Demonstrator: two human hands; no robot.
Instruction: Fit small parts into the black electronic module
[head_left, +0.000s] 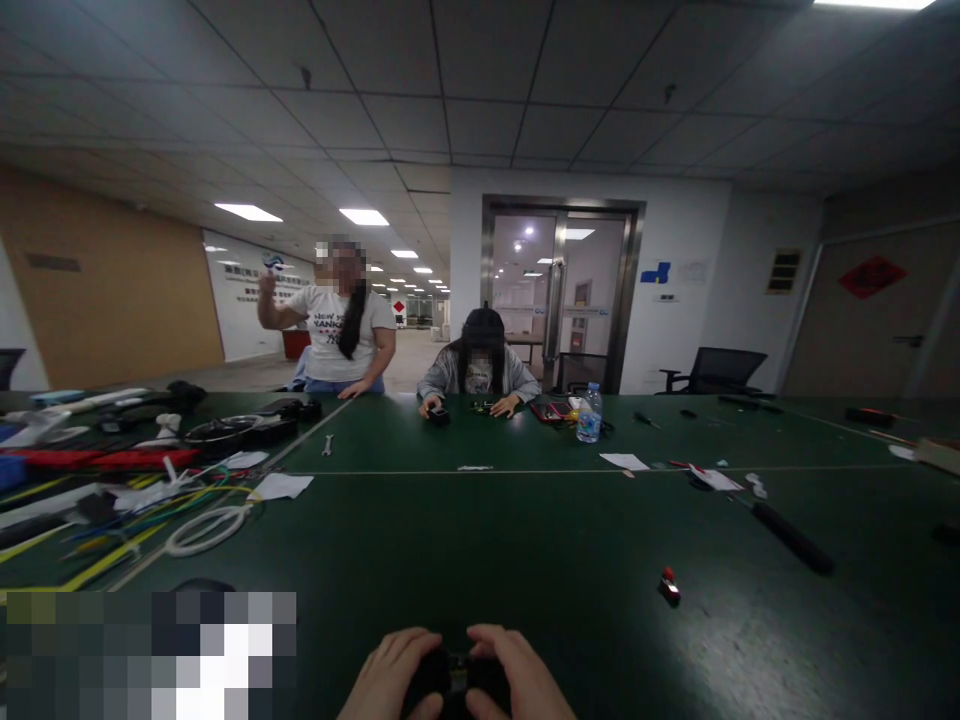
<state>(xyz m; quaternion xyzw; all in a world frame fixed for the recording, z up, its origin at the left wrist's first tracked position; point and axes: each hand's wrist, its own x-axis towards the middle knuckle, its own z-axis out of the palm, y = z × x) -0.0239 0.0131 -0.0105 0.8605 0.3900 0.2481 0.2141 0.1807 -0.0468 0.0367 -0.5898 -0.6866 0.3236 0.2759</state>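
At the bottom edge of the head view, my left hand (391,672) and my right hand (521,672) are wrapped around a small black object (457,702). Fingers curl over it from both sides, and the thumbs lie on its near part. A small yellowish-green patch shows in its middle; its exact kind I cannot make out. The object is just above or on the green tabletop (465,550); I cannot tell which. To the right of my hands lies a small red and black item (670,587).
Cables, a white cable coil (208,531) and tools crowd the left side. A wrench (328,445), a water bottle (589,415) and a black-handled tool (793,538) lie or stand farther off. Across the table one person (480,370) sits handling small parts; another person (349,335) stands.
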